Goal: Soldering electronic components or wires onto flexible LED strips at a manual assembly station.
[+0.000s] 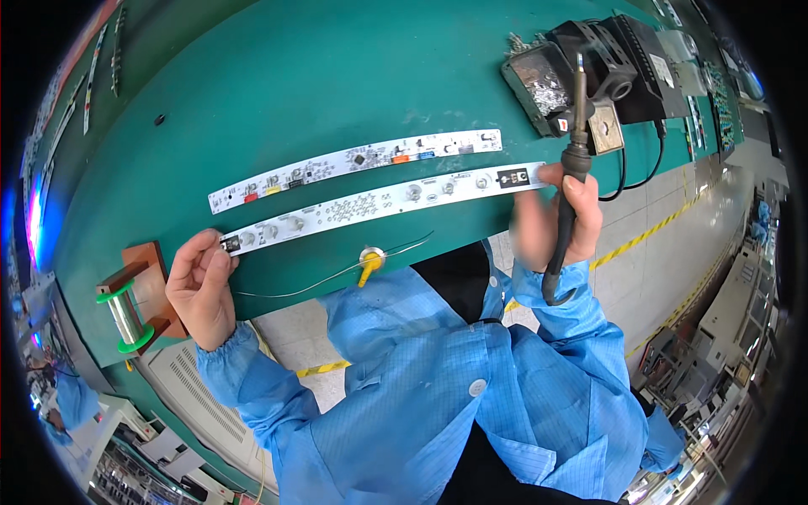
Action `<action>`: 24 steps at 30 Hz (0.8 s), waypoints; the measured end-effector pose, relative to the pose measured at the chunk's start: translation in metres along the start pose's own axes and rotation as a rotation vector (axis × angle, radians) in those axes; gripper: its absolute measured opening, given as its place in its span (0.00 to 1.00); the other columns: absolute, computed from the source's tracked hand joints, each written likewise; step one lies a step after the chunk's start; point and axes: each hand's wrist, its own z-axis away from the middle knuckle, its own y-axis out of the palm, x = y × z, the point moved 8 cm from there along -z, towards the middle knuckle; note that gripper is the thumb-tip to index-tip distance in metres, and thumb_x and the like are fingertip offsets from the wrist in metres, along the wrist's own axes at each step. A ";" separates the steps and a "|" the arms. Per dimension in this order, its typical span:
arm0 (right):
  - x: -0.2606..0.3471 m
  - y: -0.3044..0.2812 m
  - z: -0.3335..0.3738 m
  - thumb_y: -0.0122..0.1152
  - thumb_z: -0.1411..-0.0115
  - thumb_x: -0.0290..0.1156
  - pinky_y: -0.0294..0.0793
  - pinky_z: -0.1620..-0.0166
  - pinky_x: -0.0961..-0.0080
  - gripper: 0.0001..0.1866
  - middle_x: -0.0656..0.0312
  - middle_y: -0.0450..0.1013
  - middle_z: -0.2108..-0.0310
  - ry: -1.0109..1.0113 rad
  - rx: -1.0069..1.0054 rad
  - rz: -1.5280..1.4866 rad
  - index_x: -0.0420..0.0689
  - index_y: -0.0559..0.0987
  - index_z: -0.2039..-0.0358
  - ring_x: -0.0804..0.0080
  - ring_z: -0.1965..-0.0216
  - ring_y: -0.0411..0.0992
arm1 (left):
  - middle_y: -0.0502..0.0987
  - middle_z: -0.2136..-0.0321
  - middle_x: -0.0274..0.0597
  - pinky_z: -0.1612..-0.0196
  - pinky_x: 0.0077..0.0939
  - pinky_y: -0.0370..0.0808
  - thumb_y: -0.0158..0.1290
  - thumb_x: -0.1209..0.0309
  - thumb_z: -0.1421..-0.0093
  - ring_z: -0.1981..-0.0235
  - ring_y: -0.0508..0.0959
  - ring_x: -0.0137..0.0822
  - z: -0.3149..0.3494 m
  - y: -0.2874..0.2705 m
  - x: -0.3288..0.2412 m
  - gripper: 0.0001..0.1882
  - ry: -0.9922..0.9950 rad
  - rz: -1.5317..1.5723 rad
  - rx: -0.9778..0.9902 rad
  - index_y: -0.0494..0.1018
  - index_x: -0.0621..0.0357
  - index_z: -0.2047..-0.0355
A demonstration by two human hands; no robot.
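Note:
A long white circuit board strip (358, 206) spans between my hands, above the green mat. My left hand (204, 282) pinches its left end, thumb and fingers closed on it. With my right hand (560, 219), partly blurred, I hold a soldering iron (572, 168), tip pointing up, while the fingers also meet the strip's right end. Behind it lies a second white circuit board strip (353, 160) bearing small red, yellow, orange and blue parts. Solder wire (328, 280) runs near the mat's front edge, past a yellow-tipped piece (370, 263).
At left stands a solder spool (126, 318) with green rims on a brown stand (151, 282). A soldering station (635, 71) and a tray of solder scraps (543, 84) occupy the far right; a cable (644, 178) hangs there. A small black bit (160, 119) lies far left.

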 end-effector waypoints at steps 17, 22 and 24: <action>-0.034 0.007 0.006 0.60 0.51 0.12 0.69 0.51 0.69 0.27 0.48 0.72 0.58 0.444 0.032 -0.569 0.41 0.68 0.50 0.63 0.55 0.71 | 0.72 0.59 0.52 0.64 0.18 0.74 0.53 0.87 0.50 0.68 0.75 0.30 0.009 0.008 -0.043 0.09 0.269 -0.147 0.146 0.75 0.71 0.66; -0.034 0.004 0.004 0.61 0.51 0.14 0.70 0.53 0.74 0.25 0.49 0.73 0.59 0.442 0.020 -0.514 0.43 0.70 0.52 0.66 0.57 0.72 | 0.73 0.59 0.51 0.63 0.18 0.74 0.53 0.88 0.51 0.67 0.76 0.31 0.009 0.009 -0.046 0.10 0.268 -0.135 0.169 0.75 0.71 0.66; -0.035 0.005 0.003 0.61 0.51 0.14 0.70 0.53 0.74 0.25 0.49 0.73 0.59 0.429 0.026 -0.518 0.43 0.69 0.52 0.66 0.57 0.72 | 0.73 0.59 0.51 0.63 0.18 0.75 0.53 0.88 0.51 0.67 0.76 0.31 0.010 0.009 -0.046 0.10 0.272 -0.120 0.188 0.75 0.72 0.66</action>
